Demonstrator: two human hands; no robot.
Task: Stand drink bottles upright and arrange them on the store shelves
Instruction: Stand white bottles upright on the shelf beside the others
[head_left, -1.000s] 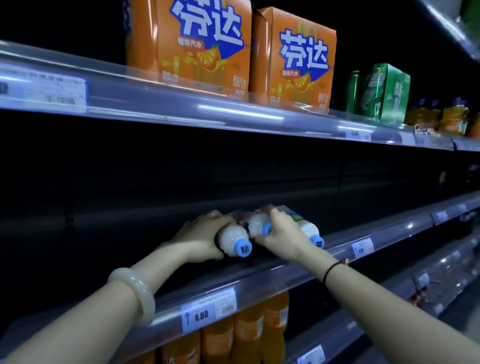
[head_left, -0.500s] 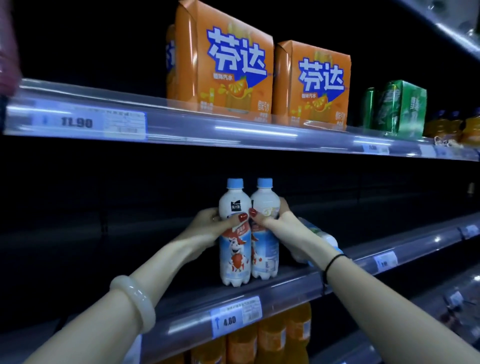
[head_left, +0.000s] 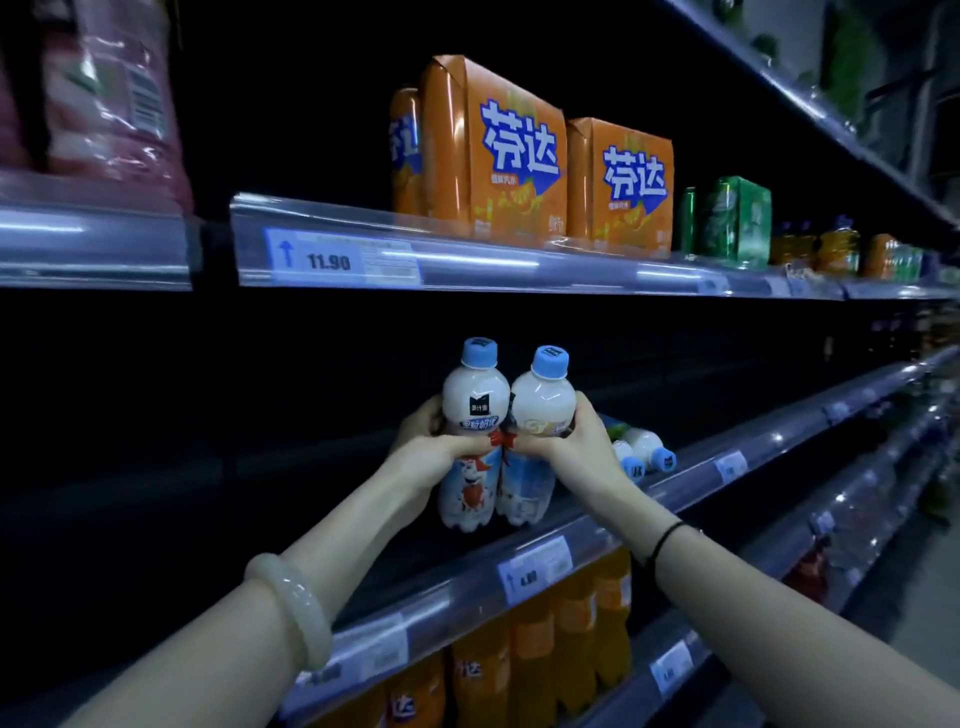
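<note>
Two blue-capped bottles (head_left: 475, 402) stand upright, touching each other, just behind the middle shelf rail (head_left: 696, 480), the left hand (head_left: 431, 452) curled round one, the right hand (head_left: 576, 441) round the other, toppled bottles (head_left: 649, 451) lying farther right along that rail.

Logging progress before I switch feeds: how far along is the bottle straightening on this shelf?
Done: no bottle stands on its own yet. In hand: the left hand grips one white plastic bottle with a blue cap, the right hand its twin, both upright, pressed together at the clear-edged shelf. Left: two matching bottles lie on their sides further right.
</note>
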